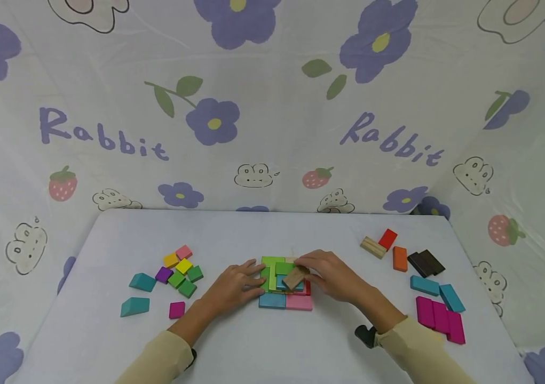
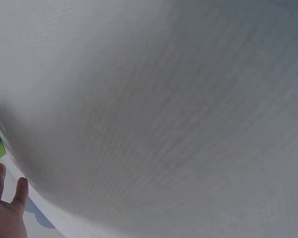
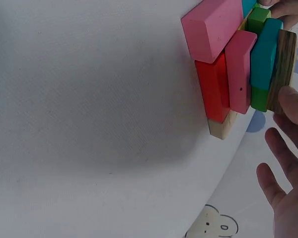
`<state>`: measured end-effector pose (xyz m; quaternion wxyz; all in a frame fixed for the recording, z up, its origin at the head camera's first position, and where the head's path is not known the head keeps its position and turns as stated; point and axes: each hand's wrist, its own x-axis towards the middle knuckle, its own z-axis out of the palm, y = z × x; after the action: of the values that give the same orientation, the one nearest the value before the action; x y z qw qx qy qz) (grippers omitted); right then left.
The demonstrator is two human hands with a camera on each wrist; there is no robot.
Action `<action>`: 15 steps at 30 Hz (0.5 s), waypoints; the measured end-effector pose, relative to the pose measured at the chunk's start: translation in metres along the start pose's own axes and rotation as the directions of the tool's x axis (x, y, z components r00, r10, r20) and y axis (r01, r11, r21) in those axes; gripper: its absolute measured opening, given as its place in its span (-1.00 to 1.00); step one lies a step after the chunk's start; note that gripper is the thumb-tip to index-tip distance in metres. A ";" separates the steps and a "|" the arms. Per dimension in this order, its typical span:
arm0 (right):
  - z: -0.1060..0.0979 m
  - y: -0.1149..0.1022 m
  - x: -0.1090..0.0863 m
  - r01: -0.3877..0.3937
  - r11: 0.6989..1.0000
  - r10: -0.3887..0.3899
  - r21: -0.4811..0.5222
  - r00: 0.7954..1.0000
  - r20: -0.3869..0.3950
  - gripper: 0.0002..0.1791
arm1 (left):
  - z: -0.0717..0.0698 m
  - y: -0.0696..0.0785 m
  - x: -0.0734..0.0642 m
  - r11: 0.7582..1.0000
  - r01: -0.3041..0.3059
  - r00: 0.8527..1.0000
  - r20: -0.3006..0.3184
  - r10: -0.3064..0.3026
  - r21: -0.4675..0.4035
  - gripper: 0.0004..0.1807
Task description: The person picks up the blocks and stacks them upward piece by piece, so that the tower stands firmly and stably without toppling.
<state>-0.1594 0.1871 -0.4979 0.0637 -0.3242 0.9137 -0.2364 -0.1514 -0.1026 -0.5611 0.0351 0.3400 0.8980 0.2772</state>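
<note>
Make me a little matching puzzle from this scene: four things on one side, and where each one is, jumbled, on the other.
Things:
1. brown wooden block
2. purple cube
3. orange block
4. left hand

Places:
A. at the left side of the stack
B. beside the dark brown blocks
C. at the top of the stack, held by the right hand
D. beside a yellow block

Pairs: 1-C, 2-D, 3-B, 4-A
</note>
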 end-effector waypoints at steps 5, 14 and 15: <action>0.007 -0.007 -0.003 -0.086 0.996 0.084 -0.011 0.993 -0.078 -0.29 | 0.000 0.001 0.000 1.000 -0.007 1.000 -0.006 0.007 -0.004 -0.60; 0.025 -0.020 -0.005 -0.172 0.975 0.141 -0.137 0.967 -0.212 -0.15 | 0.001 0.000 -0.001 1.000 -0.001 1.000 -0.014 0.002 0.014 -0.60; 0.027 -0.020 -0.005 -0.176 0.975 0.142 -0.137 0.964 -0.223 -0.16 | 0.001 0.000 -0.001 1.000 0.000 1.000 -0.012 0.000 0.012 -0.61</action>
<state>-0.1369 0.1658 -0.5120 -0.0408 -0.2266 0.9541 -0.1915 -0.1506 -0.1023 -0.5617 0.0276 0.3384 0.8999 0.2737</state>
